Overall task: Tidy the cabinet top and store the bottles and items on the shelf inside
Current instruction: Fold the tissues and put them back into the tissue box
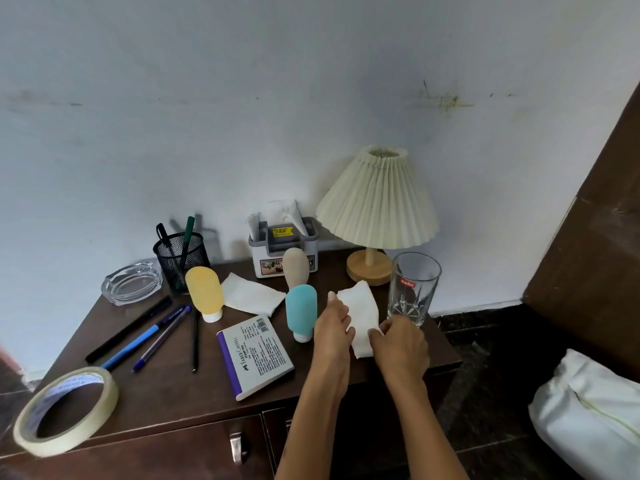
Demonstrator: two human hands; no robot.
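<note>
Both hands meet on a white tissue point(360, 315) near the bench's point(166, 389) right front edge. The left hand point(333, 327) pinches the tissue's left side, its grip clenched on the paper with the thumb pointing toward 12 o'clock. The right hand point(398, 344) has its grip closed on the tissue's lower right corner. The tissue looks lifted and creased between them; whether any part of it touches the bench I cannot tell.

At 9 o'clock from the tissue, just beside the left hand, a teal squeeze bottle point(300, 311) stands cap-down. At 11 o'clock from it a beige squeeze bottle point(295, 266) stands the same way, and farther toward 9 o'clock a yellow squeeze bottle point(205, 292) also rests on its white cap. A second tissue point(251, 297) lies flat between the yellow and beige bottles.

At 2 o'clock from the held tissue a clear drinking glass point(414, 292) stands upright, near the right hand. At 12 o'clock sits a lamp point(377, 199) with a pleated cream shade on a round wooden base. Left of the lamp, against the wall, is a grey and white organiser box point(282, 252).

At 7 o'clock from the teal bottle lies a stamp pad box point(256, 356). Toward 9 o'clock, several pens point(145, 336) lie slanted side by side. Behind them stand a black mesh pen holder point(180, 259) and a glass ashtray point(132, 282). A roll of masking tape point(65, 410) overhangs the front left corner.
</note>
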